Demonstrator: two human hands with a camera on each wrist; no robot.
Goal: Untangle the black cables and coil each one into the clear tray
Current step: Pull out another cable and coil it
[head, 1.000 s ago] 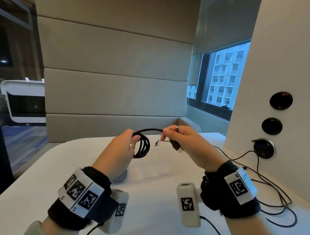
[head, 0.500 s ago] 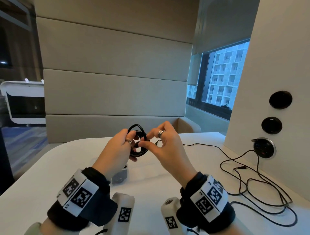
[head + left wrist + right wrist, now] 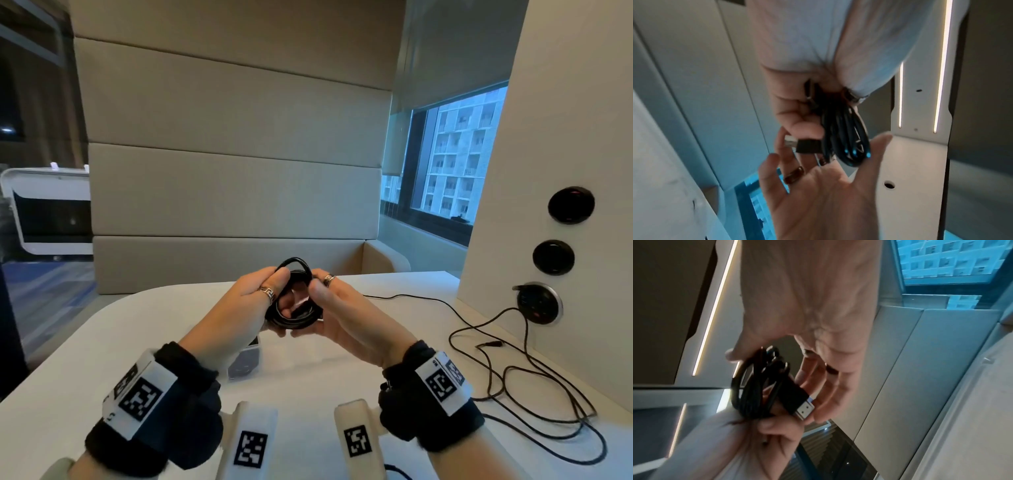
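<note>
A black cable wound into a small coil (image 3: 291, 318) hangs in the air over the white table (image 3: 102, 342), between both hands. My left hand (image 3: 278, 291) grips one side of the coil (image 3: 846, 138), fingers curled through the loop. My right hand (image 3: 325, 298) pinches the other side, thumb in front, fingers behind. The cable's USB plug (image 3: 799, 402) lies against the coil (image 3: 750, 394) over my right fingers (image 3: 818, 386). A second black cable (image 3: 507, 370) lies loose on the table at the right. The clear tray (image 3: 245, 365) peeks out beneath my left hand, mostly hidden.
The loose cable runs up into a round socket (image 3: 539, 303) in the white wall panel (image 3: 548, 137) along the table's right side. A padded beige bench back (image 3: 233, 192) stands behind the table. White tagged devices hang below both wrists.
My right hand has brought the cable's free end in from the right to the coil. Both hands now hold the finished coil close together, slightly lower.
</note>
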